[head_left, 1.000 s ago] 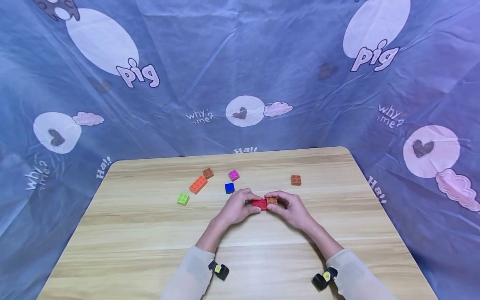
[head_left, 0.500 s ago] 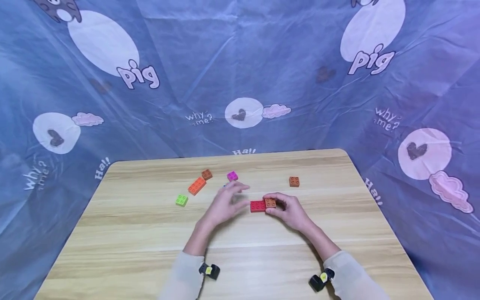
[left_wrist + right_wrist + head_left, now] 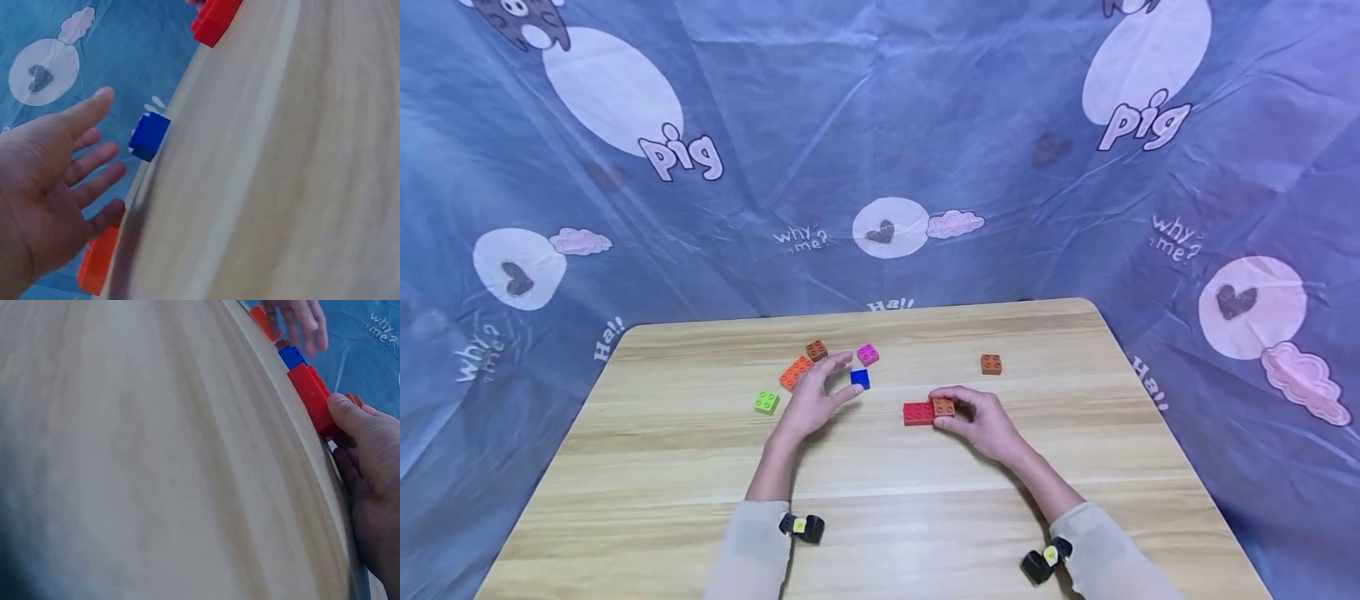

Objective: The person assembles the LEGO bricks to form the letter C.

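In the head view my right hand (image 3: 988,425) pinches a small brown brick (image 3: 943,407) between thumb and fingers, at the right end of a longer red brick (image 3: 917,413). In the right wrist view the thumb lies against the right end of the red brick (image 3: 310,400); much of the brown one is hidden there. My left hand (image 3: 811,400) hovers above the table with fingers spread and nothing held. Its thumb is close to a blue brick (image 3: 861,380), apart from it in the left wrist view. Beneath and behind that hand lies an orange brick (image 3: 794,372), partly covered.
On the wooden table (image 3: 880,500), a lime green brick (image 3: 767,402) lies to the left. Toward the back are another brown brick (image 3: 816,350) and a pink brick (image 3: 868,355). A further brown brick (image 3: 991,364) stands at the right. Blue printed cloth (image 3: 880,133) surrounds the table's far sides.
My left hand has let go of the red brick and moved left, past the blue brick, its fingers spreading. My right hand keeps its hold on the brown brick in about the same spot.
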Demonstrator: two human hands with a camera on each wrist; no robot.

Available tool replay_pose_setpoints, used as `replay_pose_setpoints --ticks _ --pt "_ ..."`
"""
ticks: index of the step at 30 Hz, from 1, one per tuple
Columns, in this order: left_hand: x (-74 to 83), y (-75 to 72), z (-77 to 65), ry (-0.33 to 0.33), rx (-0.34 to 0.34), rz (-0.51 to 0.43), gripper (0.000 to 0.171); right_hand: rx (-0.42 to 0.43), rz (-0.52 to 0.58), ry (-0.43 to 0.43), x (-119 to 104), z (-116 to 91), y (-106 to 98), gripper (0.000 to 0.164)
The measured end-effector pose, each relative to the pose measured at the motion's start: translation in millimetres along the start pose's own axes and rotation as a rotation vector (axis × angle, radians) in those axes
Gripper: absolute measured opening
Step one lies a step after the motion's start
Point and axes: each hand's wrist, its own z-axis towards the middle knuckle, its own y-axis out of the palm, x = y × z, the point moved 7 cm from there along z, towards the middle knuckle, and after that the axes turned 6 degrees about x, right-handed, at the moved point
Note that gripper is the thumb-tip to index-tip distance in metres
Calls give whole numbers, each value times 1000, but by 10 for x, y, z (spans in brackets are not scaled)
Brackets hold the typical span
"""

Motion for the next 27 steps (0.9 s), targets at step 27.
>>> replay_pose_setpoints --ticks 27 --pt "379 152 -58 215 -38 -45 34 21 -9 -11 -5 -23 -6 42"
